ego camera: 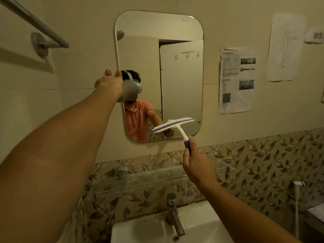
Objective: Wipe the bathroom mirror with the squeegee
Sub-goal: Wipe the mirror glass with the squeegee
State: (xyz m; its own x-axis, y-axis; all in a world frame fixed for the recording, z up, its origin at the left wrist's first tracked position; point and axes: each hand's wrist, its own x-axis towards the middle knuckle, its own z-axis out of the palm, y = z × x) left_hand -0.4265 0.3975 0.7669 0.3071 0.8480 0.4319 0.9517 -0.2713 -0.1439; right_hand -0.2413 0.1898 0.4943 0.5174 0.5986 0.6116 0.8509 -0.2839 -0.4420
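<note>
The right hand (198, 169) grips the squeegee (175, 125) by its blue handle end (187, 143), fingers curled round it. The squeegee extends up and left from the hand. Its blade (172, 125) lies tilted across the lower part of the mirror (175, 28), near the bottom edge. The left hand (108, 83) reaches to the mirror's left edge, fingers extended, tips resting there. The sink (140, 230) and tap (172, 213) sit below.
</note>
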